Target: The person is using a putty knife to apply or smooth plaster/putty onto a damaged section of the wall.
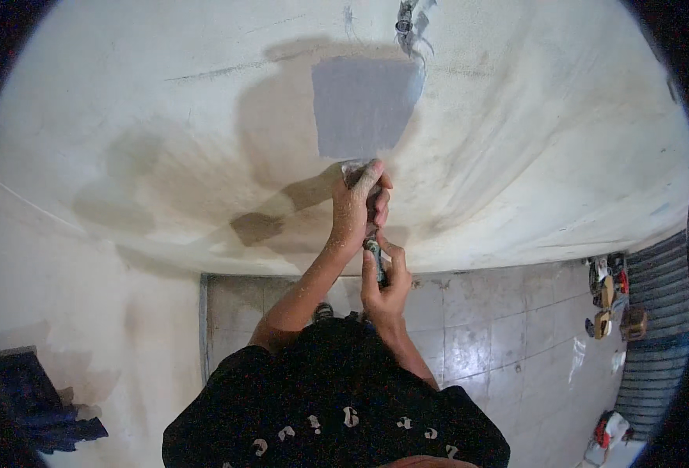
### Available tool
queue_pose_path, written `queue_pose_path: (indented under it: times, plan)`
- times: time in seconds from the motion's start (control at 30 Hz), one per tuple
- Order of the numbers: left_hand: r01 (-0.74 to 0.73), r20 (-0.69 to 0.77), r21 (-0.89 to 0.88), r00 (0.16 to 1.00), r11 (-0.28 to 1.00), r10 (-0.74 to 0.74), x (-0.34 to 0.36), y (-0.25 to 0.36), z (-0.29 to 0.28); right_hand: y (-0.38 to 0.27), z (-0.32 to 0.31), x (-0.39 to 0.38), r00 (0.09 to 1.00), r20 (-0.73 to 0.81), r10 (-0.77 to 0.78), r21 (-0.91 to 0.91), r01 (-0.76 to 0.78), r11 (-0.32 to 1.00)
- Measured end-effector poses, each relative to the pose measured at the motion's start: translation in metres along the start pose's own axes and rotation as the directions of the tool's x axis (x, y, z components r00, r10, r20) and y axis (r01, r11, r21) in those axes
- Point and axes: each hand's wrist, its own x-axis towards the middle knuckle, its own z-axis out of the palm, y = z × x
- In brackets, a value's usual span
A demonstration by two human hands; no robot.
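1. Left hand (351,207): closed around a dirty flat blade (352,169), thumb up along its face, fingers wrapped on the right side. Pale dust on hand and forearm.
2. Right hand (389,279): just below the left, narrow grip, thumb and fingers closed on a green handle (373,259), which stands roughly upright. Can't tell if blade and handle are one tool or two; the left hand hides the join.
3. Blade's upper end sits just below the bottom edge of a grey patch (366,105) on the pale wall (516,101). Contact with wall: can't tell.
4. Broken hole (404,27) in the wall, above the patch's top right corner.
5. Tiled floor (477,343) starts at the wall's bottom edge; assorted items (603,300) near its right edge, beside a ribbed shutter (658,335).
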Motion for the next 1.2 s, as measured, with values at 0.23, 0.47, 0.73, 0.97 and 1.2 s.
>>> queue_pose_path:
  times: [0.23,0.47,0.73,0.97,1.2]
  plan:
    - [-0.073,0.007,0.019,0.997,0.997,0.073,0.013,0.011,0.008,-0.005,-0.004,0.023,0.999,-0.032,-0.007,0.026,0.007,1.000]
    - [0.246,0.012,0.176,0.968,0.953,-0.252,-0.003,-0.131,-0.118,0.110,-0.059,-0.031,0.964,0.233,0.132,-0.318,-0.053,0.947]
    - [0.575,-0.660,0.711,0.745,0.405,0.101,-0.297,-0.360,-0.414,0.419,-0.197,-0.252,0.706,0.171,0.688,-0.732,-0.376,0.568]
    - [0.467,-0.461,0.871,0.884,0.150,-0.077,-0.405,-0.378,-0.425,0.530,-0.274,-0.405,0.511,0.112,0.853,-0.896,-0.320,0.309]
    - [0.746,-0.870,0.404,0.492,0.529,-0.030,-0.393,-0.425,-0.394,0.495,-0.235,-0.284,0.578,0.366,0.729,-0.823,-0.164,0.544]
